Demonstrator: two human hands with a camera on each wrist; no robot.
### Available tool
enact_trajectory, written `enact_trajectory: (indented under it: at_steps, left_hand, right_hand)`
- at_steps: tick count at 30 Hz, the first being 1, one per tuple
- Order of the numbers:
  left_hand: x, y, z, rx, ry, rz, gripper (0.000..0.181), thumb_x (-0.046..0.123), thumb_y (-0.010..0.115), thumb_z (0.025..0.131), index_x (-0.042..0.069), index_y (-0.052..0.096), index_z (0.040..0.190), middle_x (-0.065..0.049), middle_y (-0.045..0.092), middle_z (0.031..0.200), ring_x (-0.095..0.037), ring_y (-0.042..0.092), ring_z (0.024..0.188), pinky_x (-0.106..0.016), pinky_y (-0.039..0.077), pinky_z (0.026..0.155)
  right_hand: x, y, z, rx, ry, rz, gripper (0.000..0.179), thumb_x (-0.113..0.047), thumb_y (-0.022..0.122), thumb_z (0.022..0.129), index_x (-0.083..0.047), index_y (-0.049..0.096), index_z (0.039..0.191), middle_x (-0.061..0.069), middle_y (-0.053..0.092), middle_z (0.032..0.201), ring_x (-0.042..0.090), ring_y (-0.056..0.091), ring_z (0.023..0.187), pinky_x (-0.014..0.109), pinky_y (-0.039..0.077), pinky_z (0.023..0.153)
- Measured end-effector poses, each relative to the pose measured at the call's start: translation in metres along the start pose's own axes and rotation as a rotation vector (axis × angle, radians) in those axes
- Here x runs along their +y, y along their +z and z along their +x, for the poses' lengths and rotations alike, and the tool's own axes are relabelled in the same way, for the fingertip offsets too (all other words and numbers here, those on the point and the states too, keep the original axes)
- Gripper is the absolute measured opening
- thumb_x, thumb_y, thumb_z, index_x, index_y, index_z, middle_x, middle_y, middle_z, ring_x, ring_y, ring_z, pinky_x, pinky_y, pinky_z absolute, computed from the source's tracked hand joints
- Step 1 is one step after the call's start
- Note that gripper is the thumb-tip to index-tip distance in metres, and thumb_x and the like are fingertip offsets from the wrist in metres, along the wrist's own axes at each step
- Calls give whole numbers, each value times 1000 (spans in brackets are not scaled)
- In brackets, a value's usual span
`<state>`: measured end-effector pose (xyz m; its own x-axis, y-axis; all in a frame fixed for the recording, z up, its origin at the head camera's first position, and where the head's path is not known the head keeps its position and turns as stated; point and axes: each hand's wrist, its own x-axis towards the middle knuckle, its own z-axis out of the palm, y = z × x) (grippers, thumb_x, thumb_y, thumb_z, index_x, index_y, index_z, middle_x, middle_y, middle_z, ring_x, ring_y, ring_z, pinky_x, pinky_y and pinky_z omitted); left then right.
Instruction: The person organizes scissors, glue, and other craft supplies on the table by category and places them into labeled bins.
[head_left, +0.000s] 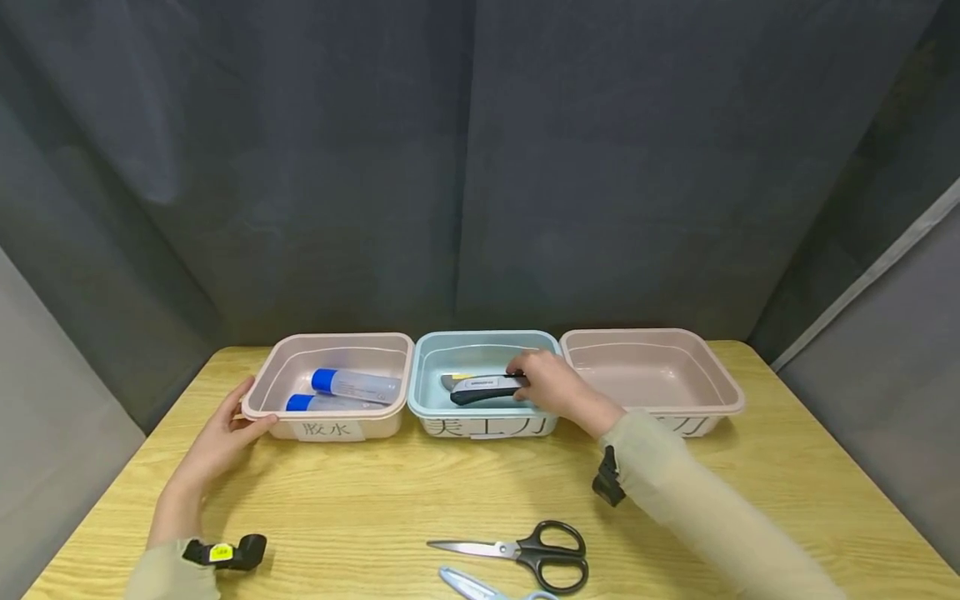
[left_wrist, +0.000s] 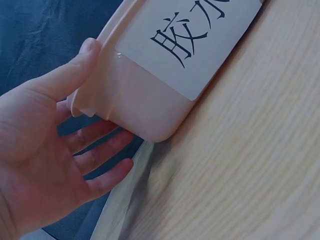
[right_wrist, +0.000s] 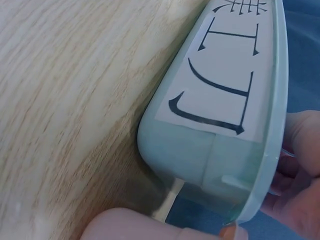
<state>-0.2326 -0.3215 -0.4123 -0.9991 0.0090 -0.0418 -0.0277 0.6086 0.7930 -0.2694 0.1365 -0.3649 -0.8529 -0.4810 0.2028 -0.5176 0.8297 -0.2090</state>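
My left hand (head_left: 217,442) rests at the near left corner of the left pink bin (head_left: 390,425). Its thumb lies along the rim, and its fairly straight fingers reach along the end wall. Two clear bottles with blue caps, one bottle (head_left: 363,386) behind the other, lie inside. Over the blue bin (head_left: 487,337) in the middle, my right hand (head_left: 555,385) grips the right end of a grey and black utility knife (head_left: 483,389). A yellow and grey piece shows just behind that knife. In the right wrist view the bin's wall hides the knife and most of the fingers.
A second pink bin (head_left: 645,337) stands right of the blue one, under my right forearm. Black-handled scissors (head_left: 551,550) lie on the wooden table (head_left: 337,508) at the front, with light-blue scissors (head_left: 472,583) cut off by the frame below. Dark curtains (head_left: 465,167) hang behind.
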Motion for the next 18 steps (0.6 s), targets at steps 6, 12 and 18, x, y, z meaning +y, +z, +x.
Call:
enact_trajectory:
  at_steps: [6,12,18]
  left_hand:
    - [-3,1,-1,18,9,20,87,48,55,86,19,2,148,-27,29,138,-39,40,113,-47,39,88]
    - [-4,1,-1,6,1,5,88,49,55,86,19,0,147,-29,23,141,-45,35,118,-57,33,94]
    - [-2,5,-1,7,4,-4,88,47,56,86,18,0,147,-30,22,142,-45,34,119,-59,31,96]
  right_hand:
    - [-1,5,5,-44,19,20,31,-13,77,71,-3,68,99,7,66,94,18,59,84,34,49,77]
    - [-2,9,9,-79,8,-2,26,-13,79,69,-5,70,93,6,67,90,20,61,86,35,49,79]
    - [0,12,11,-108,21,-52,25,-15,79,68,-7,70,90,4,67,87,20,61,83,35,49,77]
